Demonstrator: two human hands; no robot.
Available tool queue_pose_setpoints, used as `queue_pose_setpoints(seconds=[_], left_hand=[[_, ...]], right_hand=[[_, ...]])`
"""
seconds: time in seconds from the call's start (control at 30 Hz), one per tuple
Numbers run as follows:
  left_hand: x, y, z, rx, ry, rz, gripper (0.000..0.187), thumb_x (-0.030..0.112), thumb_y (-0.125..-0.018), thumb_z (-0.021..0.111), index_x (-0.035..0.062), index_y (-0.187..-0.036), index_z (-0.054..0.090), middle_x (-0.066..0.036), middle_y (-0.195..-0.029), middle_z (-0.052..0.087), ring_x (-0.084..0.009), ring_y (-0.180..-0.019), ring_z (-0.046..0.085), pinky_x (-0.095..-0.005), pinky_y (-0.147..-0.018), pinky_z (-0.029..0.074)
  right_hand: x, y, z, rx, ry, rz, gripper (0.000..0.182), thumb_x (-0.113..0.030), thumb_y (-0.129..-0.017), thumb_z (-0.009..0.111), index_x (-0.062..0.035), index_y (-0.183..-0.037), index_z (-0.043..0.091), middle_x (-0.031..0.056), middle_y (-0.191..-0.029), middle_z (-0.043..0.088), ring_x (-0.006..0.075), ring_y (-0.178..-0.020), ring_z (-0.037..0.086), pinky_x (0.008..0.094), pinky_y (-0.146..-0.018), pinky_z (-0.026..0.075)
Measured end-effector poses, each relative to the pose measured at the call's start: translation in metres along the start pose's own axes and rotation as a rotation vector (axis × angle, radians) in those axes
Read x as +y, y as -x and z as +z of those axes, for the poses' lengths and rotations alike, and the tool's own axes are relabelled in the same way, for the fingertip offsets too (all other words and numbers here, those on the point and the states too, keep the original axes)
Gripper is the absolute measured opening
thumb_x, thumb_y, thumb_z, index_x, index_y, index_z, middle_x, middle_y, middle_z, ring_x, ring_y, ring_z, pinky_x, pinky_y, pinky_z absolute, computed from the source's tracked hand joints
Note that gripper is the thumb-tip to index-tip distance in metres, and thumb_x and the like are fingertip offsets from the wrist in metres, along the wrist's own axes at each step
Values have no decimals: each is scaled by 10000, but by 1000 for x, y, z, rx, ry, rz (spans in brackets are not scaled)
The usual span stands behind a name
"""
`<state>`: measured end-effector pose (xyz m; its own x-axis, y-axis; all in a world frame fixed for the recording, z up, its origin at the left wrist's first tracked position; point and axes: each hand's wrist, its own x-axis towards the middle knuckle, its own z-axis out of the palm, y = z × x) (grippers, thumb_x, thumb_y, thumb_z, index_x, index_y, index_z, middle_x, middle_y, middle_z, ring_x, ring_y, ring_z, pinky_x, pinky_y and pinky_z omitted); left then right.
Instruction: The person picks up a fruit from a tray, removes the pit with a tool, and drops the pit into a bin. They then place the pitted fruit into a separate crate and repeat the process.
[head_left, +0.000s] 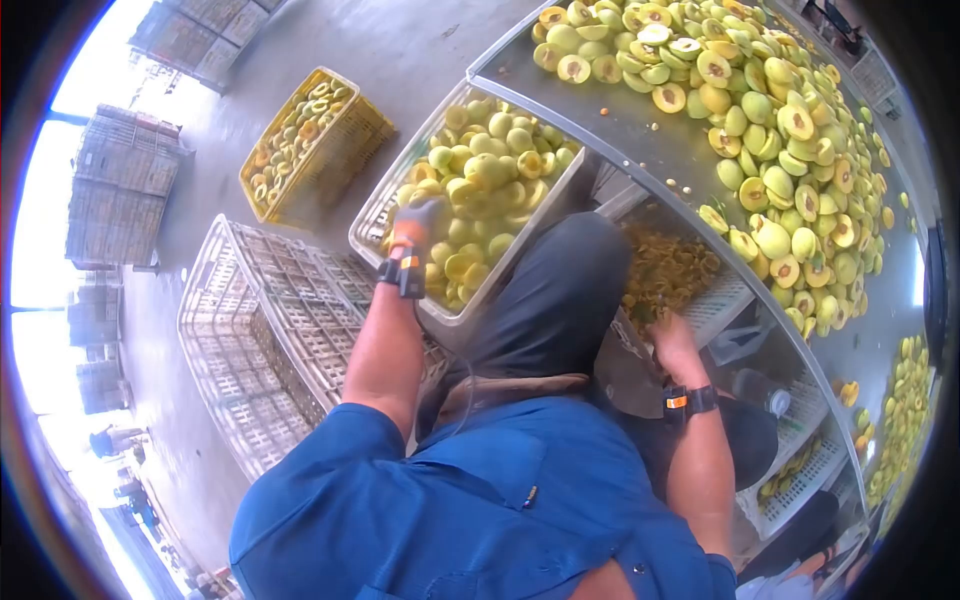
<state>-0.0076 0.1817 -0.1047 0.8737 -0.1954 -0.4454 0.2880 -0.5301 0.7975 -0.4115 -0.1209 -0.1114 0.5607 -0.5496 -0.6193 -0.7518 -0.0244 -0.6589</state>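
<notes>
My left hand [418,220], in a grey and orange glove, is over a pale crate [362,232] filled with yellow-green stone fruit [490,170]. It touches the fruit at the crate's left side; its fingers are blurred. My right hand [674,338] is below the table edge with its fingers curled, beside a container of small brown pieces [665,270], perhaps fruit stones. What those fingers hold, if anything, is hidden. Both wrists wear black bands with orange-marked devices.
A metal table [690,165] on the right carries a heap of halved fruit [780,180]. On the floor stand a yellow crate [345,150] of halves and an off-white crate [225,330]. Stacked crates [120,190] rise at far left. A bottle [762,390] lies under the table.
</notes>
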Motion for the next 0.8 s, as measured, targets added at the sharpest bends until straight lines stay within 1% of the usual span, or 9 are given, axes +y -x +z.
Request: queue_pose_setpoints(seconds=[0.07,0.17,0.23,0.27,0.37,0.5,0.6,0.7,0.8], left_hand=[[-39,-11,-6,-99,-549,441,340,195,-924,759,52,-1232,761,-138,-1194,734,-241,-1006,725,-360,-821,653],[-87,-34,-7,-143,-652,695,358,280,-889,779,86,-1190,788,-128,-1051,785,-270,-932,745,-386,-818,603],[-57,-16,7,-153,-423,260,360,309,-884,774,71,-1153,794,-124,-988,794,-284,-908,749,-413,-829,583],[-52,-11,9,3,-589,316,357,351,-892,747,66,-1102,800,-143,-987,791,-316,-923,747,-453,-858,574],[-52,-19,-5,108,-861,263,380,427,-912,625,98,-992,798,-202,-1028,769,-411,-994,720,-490,-887,554],[-46,-16,-9,100,-730,197,363,388,-917,718,88,-1099,809,-149,-1045,798,-335,-1008,750,-434,-903,567],[-38,-5,-3,57,-599,226,364,426,-900,671,107,-1019,801,-187,-1044,772,-394,-1015,719,-486,-886,552],[-28,2,7,89,-653,242,355,423,-894,690,122,-1043,806,-177,-1069,775,-375,-1037,720,-467,-899,553],[-15,-1,10,12,-748,263,397,427,-894,742,92,-1098,810,-139,-994,803,-298,-951,762,-415,-869,574]], right_hand=[[21,-16,5,9,69,-57,284,-209,-923,668,53,-1030,692,235,-875,723,397,-845,703,472,-780,531],[33,-27,8,-2,117,-84,297,-206,-915,671,51,-1057,707,274,-959,733,452,-945,701,483,-825,532],[36,-29,8,-11,142,-89,297,-203,-909,673,51,-1060,710,291,-992,731,474,-988,692,492,-845,532],[38,-31,9,-13,158,-97,296,-201,-907,673,52,-1056,709,298,-998,727,482,-998,687,499,-850,532],[45,-35,9,-12,186,-118,296,-200,-905,669,57,-1049,704,309,-1009,718,498,-1018,673,513,-863,529],[45,-32,10,-2,176,-114,301,-205,-910,659,61,-1046,693,312,-1010,711,504,-1015,666,517,-865,523],[35,-26,8,-6,160,-114,304,-207,-913,654,62,-1052,684,315,-1011,707,505,-1008,663,516,-865,520],[25,-18,5,25,176,-142,305,-211,-912,654,62,-1048,676,316,-1006,705,507,-1001,661,518,-866,517],[21,-16,1,43,212,-188,309,-221,-913,662,60,-1042,668,319,-1001,702,510,-1000,661,522,-864,516]])
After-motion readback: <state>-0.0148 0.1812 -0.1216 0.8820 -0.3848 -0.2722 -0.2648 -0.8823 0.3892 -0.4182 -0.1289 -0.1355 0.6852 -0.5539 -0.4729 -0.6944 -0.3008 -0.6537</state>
